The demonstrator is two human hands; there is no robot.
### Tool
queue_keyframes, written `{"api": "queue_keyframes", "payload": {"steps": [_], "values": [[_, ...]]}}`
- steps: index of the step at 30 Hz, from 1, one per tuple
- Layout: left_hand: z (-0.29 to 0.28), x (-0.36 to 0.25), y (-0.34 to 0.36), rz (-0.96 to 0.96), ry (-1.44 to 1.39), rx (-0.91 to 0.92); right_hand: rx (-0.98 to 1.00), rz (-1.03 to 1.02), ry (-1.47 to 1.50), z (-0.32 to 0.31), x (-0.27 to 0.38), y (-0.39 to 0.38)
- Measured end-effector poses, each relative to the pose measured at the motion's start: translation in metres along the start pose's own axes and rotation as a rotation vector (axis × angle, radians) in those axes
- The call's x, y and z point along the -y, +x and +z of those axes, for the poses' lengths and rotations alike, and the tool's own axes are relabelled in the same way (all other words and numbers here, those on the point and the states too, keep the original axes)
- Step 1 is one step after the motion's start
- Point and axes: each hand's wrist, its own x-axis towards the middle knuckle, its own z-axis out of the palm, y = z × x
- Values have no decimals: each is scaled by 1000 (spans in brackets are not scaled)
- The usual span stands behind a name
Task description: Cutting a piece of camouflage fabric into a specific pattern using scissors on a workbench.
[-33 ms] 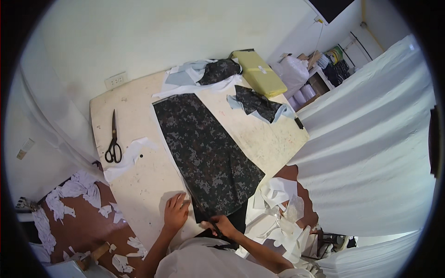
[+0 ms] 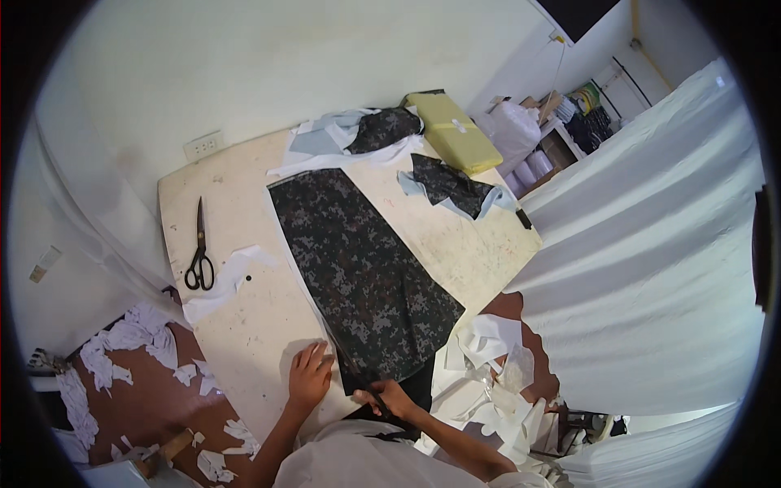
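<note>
A long dark camouflage fabric piece [image 2: 366, 272] lies over white backing on the pale table [image 2: 460, 256]. My left hand [image 2: 311, 378] rests on the table beside the fabric's lower left edge, fingers lying flat and apart. My right hand [image 2: 386, 398] is closed on the handles of dark scissors [image 2: 372, 390] at the fabric's bottom corner; their blades are hard to make out against the cloth. Another pair of black-handled shears [image 2: 199, 260] lies at the left of the table, beside a white scrap [image 2: 213, 301] and a small black round object [image 2: 248, 278].
Camouflage and light-blue pieces [image 2: 382, 130] and a yellow-green bundle [image 2: 455, 134] lie at the back, another camouflage piece [image 2: 451, 183] at right. White scraps [image 2: 122, 350] litter the floor; more lie right of my hands [image 2: 496, 407]. A white curtain [image 2: 643, 268] hangs at right.
The view has shifted very slightly, so the table's contents sit a little lower. My hands and the fabric show no clear change otherwise.
</note>
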Motion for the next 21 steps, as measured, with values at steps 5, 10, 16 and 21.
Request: {"api": "queue_keyframes", "payload": {"steps": [5,10,16,21], "values": [[0,1,2,37,-3,-23,22,-38,58,-3,14,17],[0,2,1,24,5,21,22,-16,18,-1,16,21],[5,4,0,66,3,-32,49,-55,104,0,30,32],[8,5,0,71,7,-56,-48,-90,-15,1,41,34]]}}
